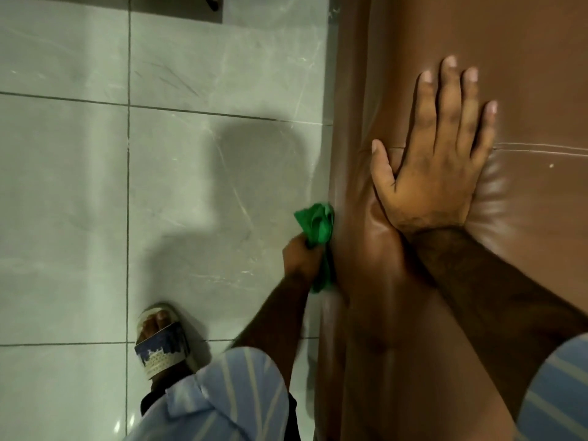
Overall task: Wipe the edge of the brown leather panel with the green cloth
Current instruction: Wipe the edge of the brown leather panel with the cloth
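The brown leather panel point(525, 74) fills the right half of the view, glossy and padded, with a stitched seam running across it. My right hand point(436, 160) lies flat on its top, fingers spread, pressing a dent into the padding. My left hand point(300, 256) is closed around a bunched green cloth point(316, 226), which is pressed against the panel's left side edge, low down near the floor. Part of the cloth hangs below my fist along the edge.
Grey marble floor tiles point(159, 186) with dark grout lines cover the left half. My foot in a sandal point(162, 338) stands on the tiles at the lower left. A dark strip point(175, 7) runs along the top left.
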{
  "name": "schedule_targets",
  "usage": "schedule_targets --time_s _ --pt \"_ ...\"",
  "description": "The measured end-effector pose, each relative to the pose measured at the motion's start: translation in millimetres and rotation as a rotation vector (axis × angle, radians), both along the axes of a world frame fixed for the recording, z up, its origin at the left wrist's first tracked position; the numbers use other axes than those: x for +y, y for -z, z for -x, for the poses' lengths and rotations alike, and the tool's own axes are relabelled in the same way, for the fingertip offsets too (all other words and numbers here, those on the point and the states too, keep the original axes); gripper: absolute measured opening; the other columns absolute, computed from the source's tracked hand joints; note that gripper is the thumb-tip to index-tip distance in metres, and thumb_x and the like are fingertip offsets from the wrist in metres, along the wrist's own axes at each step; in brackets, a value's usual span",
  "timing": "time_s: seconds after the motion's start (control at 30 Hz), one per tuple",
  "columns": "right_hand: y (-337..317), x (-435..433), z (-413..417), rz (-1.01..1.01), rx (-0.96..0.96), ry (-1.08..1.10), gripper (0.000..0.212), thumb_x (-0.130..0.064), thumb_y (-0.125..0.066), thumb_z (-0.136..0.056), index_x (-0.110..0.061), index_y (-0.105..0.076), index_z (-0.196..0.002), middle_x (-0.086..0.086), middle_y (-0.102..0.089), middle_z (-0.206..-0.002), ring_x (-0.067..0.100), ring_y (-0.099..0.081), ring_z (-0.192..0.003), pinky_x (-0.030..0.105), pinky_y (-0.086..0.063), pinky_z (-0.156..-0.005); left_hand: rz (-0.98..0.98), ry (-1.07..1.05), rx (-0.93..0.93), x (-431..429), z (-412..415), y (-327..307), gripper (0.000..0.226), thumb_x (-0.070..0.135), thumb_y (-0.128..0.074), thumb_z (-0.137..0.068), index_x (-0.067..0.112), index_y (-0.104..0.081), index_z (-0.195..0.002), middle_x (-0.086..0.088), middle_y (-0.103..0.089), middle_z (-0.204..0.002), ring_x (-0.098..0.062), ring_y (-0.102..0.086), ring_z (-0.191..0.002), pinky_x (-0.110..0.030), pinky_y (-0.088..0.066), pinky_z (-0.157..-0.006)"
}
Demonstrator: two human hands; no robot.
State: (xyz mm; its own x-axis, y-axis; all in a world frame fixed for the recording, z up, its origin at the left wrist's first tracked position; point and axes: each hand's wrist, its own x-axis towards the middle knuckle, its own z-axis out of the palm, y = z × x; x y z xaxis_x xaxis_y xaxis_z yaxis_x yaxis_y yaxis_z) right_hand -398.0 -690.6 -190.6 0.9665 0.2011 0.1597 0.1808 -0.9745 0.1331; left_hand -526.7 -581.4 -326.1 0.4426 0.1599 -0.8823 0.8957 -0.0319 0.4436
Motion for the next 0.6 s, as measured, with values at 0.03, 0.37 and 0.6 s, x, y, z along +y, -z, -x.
schedule_targets --time_s 0.03,0.37,0.6 --pt "0.1 0.2 0.1 -0.001 -0.006 0.001 0.083 -0.057 -0.040 -0.105 -0.011 -0.017 -0.169 0.013 -0.016 -0.178 0.034 -0.013 -0.166 0.060 -0.012 -0.134 -0.020 -0.043 -0.047 -0.2 -16.3 -0.4 0.025 0.014 -0.064 -0.094 0.011 -0.074 -0.117 -0.017 -0.077 -0.119 -0.035 -0.071 -0.112 -0.039 -0.057 -0.099" --pt "-1.7 1.1 1.4 -0.011 -0.013 0.007 0.082 -0.057 -0.041 -0.105 -0.013 -0.017 -0.170 0.011 -0.016 -0.178 0.033 -0.013 -0.166 0.060 -0.012 -0.134 0.207 -0.278 0.130 -24.3 140.7 -6.2 0.035 0.042 -0.071 -0.072 0.021 -0.077 -0.099 -0.011 -0.081 -0.103 -0.033 -0.076 -0.100 -0.056 -0.062 -0.094" --pt "-3.1 2.1 2.0 -0.019 0.000 0.007 0.082 -0.058 -0.038 -0.105 -0.013 -0.016 -0.170 0.011 -0.014 -0.179 0.032 -0.011 -0.166 0.060 -0.011 -0.134 0.033 -0.082 0.172 -15.1 48.9 8.0 0.031 0.016 -0.065 -0.087 0.010 -0.075 -0.116 -0.016 -0.078 -0.113 -0.037 -0.073 -0.107 -0.043 -0.060 -0.098"
